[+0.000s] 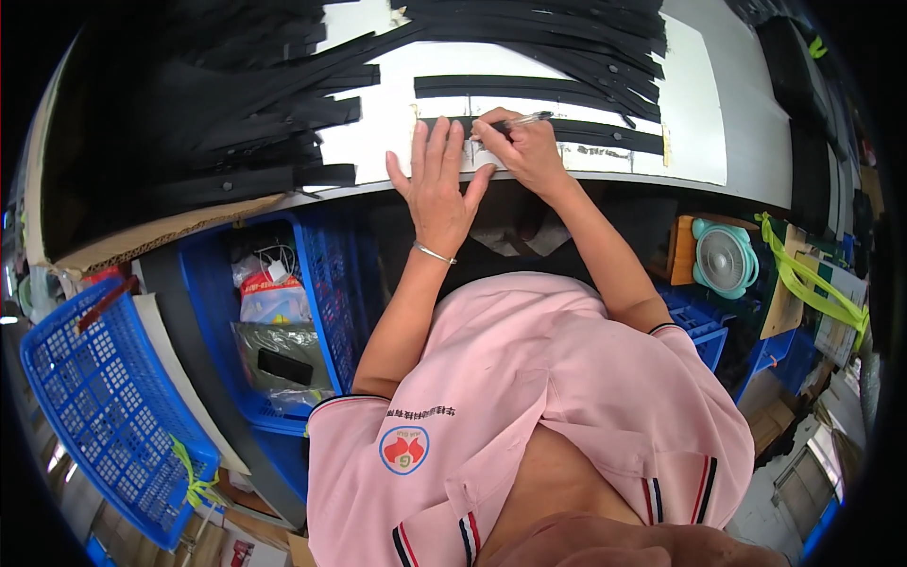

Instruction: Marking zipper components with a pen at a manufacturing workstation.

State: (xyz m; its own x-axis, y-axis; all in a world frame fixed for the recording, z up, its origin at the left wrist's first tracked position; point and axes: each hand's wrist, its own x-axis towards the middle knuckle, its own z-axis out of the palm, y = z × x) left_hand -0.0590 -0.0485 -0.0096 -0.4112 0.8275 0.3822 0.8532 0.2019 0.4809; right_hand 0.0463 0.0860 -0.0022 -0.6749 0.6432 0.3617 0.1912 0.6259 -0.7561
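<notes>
- Fingers of my left hand (436, 184): spread apart and laid flat, palm down, pressing on the near end of a black strip (567, 134) at the front edge of the table (746, 142); nothing gripped
- Fingers of my right hand (520, 146): drawn together, pinched on a pen (524, 119) whose tip meets the strip just beside my left fingertips
- Black strip: lies flat on a white sheet (378, 132), running from my hands toward the table's right edge, parallel to the front edge
- Handling, by my judgement: thin, light and limp, likely to creep or curl under the pen unless pinned; not fragile; best held flat near the marking point, or lifted by an end
- Second strip (529, 87): lies parallel, farther toward the back edge, apart from the one under my hands
- Loose strip pile (255, 123): heaped over the left half of the table, ends fanning toward the middle; more strips (548, 28) along the back edge
- Open room: bare white sheet between the two parallel strips and right of my hands; left side crowded
- Below the front edge: blue crates (113, 406) to my left, a small fan (726, 257) to my right
</notes>
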